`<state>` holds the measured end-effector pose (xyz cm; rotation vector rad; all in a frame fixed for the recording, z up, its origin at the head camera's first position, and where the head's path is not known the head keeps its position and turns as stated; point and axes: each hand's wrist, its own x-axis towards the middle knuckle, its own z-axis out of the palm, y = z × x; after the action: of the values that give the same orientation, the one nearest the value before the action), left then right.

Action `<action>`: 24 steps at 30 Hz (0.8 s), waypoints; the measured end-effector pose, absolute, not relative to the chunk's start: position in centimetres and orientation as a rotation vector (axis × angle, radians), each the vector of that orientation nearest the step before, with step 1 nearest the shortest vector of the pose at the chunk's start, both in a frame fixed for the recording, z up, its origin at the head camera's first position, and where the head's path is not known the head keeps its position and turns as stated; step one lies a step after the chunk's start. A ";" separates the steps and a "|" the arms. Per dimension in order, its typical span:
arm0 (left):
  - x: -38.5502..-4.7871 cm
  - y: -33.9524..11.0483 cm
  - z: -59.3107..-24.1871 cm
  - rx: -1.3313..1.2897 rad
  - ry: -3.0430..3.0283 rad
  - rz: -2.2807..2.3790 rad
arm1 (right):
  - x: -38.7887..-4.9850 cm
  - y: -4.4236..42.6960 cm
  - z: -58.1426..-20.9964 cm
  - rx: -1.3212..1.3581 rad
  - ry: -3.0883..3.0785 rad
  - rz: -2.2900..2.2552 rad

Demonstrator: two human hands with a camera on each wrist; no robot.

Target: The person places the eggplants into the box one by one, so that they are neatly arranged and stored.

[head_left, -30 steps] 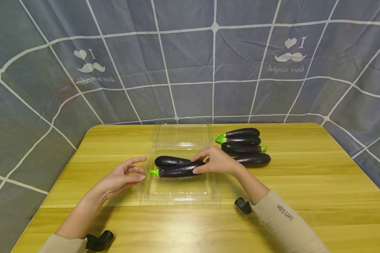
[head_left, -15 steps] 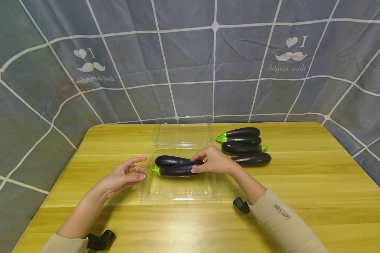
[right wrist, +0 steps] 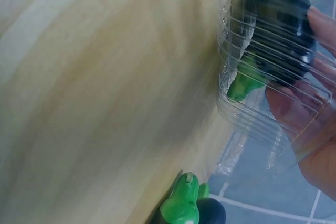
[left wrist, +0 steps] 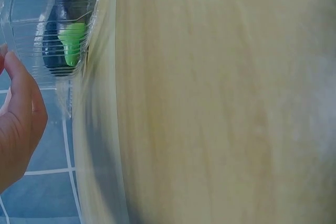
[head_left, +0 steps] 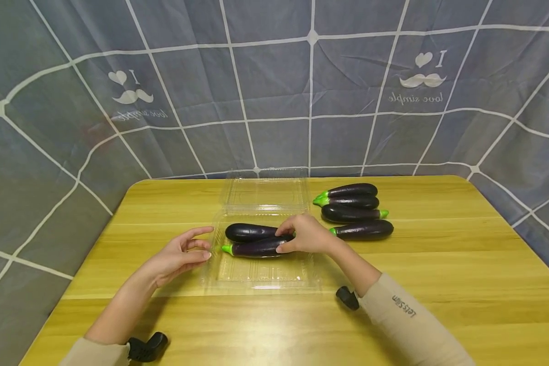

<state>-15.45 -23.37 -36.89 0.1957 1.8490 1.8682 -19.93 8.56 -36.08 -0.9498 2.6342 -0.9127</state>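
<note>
A clear plastic clamshell box (head_left: 256, 274) lies with its lid (head_left: 265, 190) folded back. Two dark purple eggplants are in its base, side by side: a far eggplant (head_left: 249, 232) and a near eggplant (head_left: 256, 248) whose green stem points left. My right hand (head_left: 306, 235) pinches the right end of the near eggplant between thumb and fingers, hiding part of both. At the box's left edge my left hand (head_left: 178, 259) hovers with fingers loosely bent around nothing. Whether its fingertips touch the rim I cannot tell. In the right wrist view the ribbed wall partly covers the right hand (right wrist: 299, 103).
Several more eggplants lie right of the box: a stacked group with an eggplant (head_left: 349, 213) at its front, and another eggplant (head_left: 366, 230) nearer me. A wooden table (head_left: 274, 325) carries everything. A grey grid-patterned cloth (head_left: 274, 101) hangs behind it.
The near eggplant has levelled out slightly and lies closer alongside the far one. My right hand has edged a little left, keeping its pinch. The left hand stays in place.
</note>
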 end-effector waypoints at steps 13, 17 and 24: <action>-15.5 -23.4 -37.0 0.211 1.837 1.878 | -20.2 8.5 -36.1 -1.007 2.657 -0.854; -15.5 -23.4 -37.1 0.218 1.830 1.888 | -20.3 8.7 -36.0 -1.019 2.633 -0.902; -15.6 -23.4 -36.9 0.214 1.842 1.872 | -20.3 9.3 -35.9 -0.936 2.508 -1.125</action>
<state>-15.62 -23.45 -36.93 0.2144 1.8418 1.8718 -20.30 9.25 -35.85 -0.9361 2.5084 -1.1249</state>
